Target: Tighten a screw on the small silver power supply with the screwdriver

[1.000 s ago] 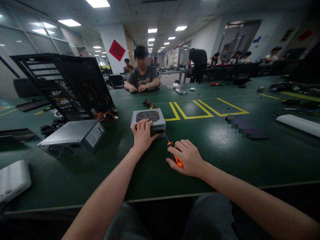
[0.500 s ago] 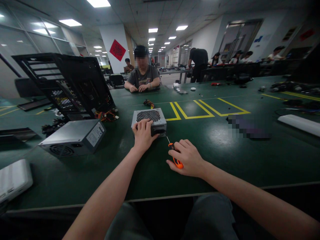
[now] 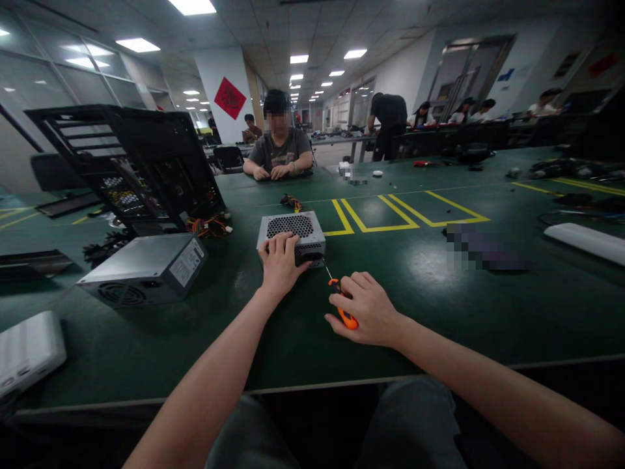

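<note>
A small grey computer power supply (image 3: 312, 233) with a honeycomb vent on top lies on the green table (image 3: 420, 326). Over its near edge my left hand (image 3: 282, 260) is wrapped, fingers on the top and thumb along the near side. My right hand (image 3: 366, 308) is closed round the orange-and-black handle of a screwdriver (image 3: 347, 318). The screwdriver's thin shaft points up and left to the lower right corner of the power supply. Whether its tip sits in a screw is too small to tell. A bundle of wires (image 3: 291, 203) comes out behind the power supply.
To the left lies a larger silver power supply (image 3: 146, 267), with an open black computer case (image 3: 161, 163) behind it. A white device (image 3: 32, 352) stands at the near left. A white bar (image 3: 586, 241) lies at the right. Across the table sits a person (image 3: 278, 146).
The screwdriver's tip has shifted very slightly toward the power supply's corner. My left hand and the power supply hold their place.
</note>
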Action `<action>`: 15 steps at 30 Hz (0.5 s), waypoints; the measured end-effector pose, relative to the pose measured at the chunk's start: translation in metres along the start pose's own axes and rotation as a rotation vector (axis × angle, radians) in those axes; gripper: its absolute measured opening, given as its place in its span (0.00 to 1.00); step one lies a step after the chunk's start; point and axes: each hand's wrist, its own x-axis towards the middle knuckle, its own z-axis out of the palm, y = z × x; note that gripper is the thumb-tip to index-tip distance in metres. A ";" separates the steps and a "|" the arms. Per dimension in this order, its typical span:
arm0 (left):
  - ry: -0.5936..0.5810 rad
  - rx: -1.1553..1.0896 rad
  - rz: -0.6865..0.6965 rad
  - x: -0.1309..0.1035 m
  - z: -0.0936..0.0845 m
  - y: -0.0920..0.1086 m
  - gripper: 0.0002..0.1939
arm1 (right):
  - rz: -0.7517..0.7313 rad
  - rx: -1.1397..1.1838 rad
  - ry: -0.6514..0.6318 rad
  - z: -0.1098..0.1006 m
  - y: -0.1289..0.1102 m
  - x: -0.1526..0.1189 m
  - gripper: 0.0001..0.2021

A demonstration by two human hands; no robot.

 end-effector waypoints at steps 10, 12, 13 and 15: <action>0.008 0.002 0.001 0.000 0.000 0.000 0.29 | 0.002 0.006 0.054 0.004 0.000 -0.003 0.09; 0.011 0.001 0.003 0.000 0.001 -0.001 0.29 | -0.016 -0.013 0.055 0.002 0.000 -0.002 0.08; 0.014 0.002 0.005 0.000 0.001 -0.001 0.29 | -0.021 -0.017 0.061 0.001 0.000 -0.001 0.08; 0.019 0.002 0.007 0.000 0.001 -0.001 0.28 | -0.021 -0.026 0.080 0.000 0.000 0.000 0.09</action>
